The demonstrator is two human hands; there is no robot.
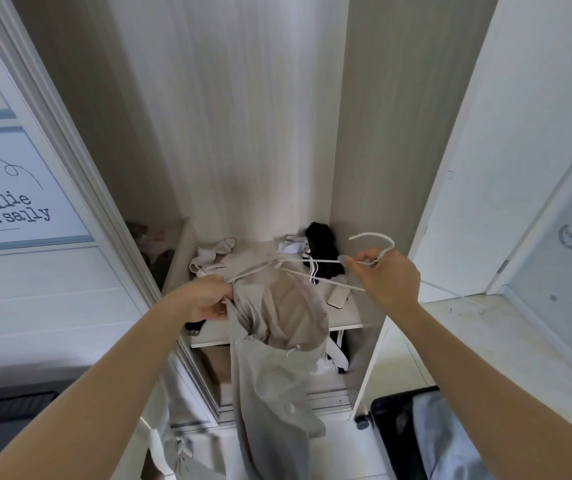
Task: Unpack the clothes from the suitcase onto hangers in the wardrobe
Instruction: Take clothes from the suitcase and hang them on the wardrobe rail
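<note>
A beige garment hangs from the left hand, whose fingers are curled round its upper edge. The cloth bunches just to the right of that hand and falls in a long fold below it towards the floor. A thin white hanger spans the gap between the two hands. The right hand grips it at the neck with curled fingers, the hook rising above the knuckles. One arm of the hanger runs leftwards to end right at the left hand's fingertips (whether those fingers also pinch it, I cannot tell). The other arm slants down under the right hand.

Just beyond both hands lies the wardrobe shelf, its front edge below the garment's bunched top. On it sit pale socks above the left hand, black clothing left of the right hand's fingertips, and a small flat object between the hands.

Above the hands the wardrobe bay stands tall and open — a side panel close to the right of the right hand, a sliding door with lettering well left of the left hand. A white door stands further right. Below the right forearm a dark suitcase lies open on the floor.
</note>
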